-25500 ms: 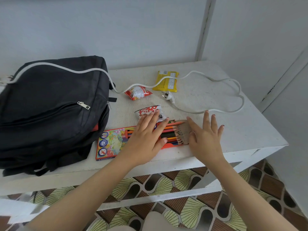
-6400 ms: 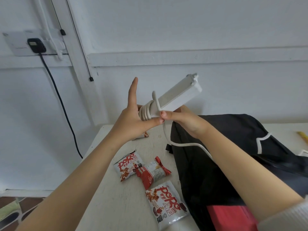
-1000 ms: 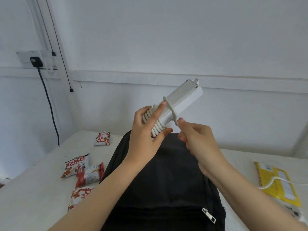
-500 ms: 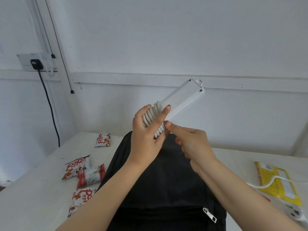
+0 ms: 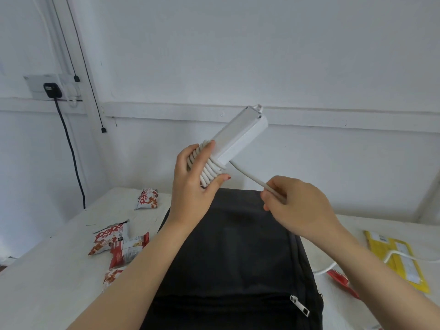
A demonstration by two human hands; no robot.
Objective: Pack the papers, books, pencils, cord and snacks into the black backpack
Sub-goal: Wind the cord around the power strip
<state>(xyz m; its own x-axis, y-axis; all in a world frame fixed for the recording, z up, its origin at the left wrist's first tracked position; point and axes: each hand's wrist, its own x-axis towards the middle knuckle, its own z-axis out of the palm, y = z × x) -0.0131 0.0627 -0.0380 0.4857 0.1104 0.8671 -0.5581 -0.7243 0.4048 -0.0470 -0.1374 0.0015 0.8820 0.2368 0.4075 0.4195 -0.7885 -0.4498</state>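
Note:
My left hand point(image 5: 190, 184) grips the lower end of a white power strip point(image 5: 240, 136), held up above the black backpack point(image 5: 233, 265), with several turns of its white cord point(image 5: 209, 170) wound round it. My right hand point(image 5: 297, 206) pinches the free cord just below the strip, pulled taut to the right. More cord lies on the table at the right point(image 5: 392, 253), across a yellow snack packet point(image 5: 400, 260). Several red and white snack packets point(image 5: 109, 239) lie left of the backpack, one further back point(image 5: 147, 198).
The white table point(image 5: 47, 282) stands against a white wall. A wall socket point(image 5: 51, 88) with a black plug and black cable hangs at the upper left. A red packet point(image 5: 340, 279) lies right of the backpack. The backpack's front zip pull point(image 5: 300, 306) shows near the bottom.
My right hand has moved down and to the right, drawing the cord taut away from the strip. Another turn sits round the strip, and my left hand has kept its grip.

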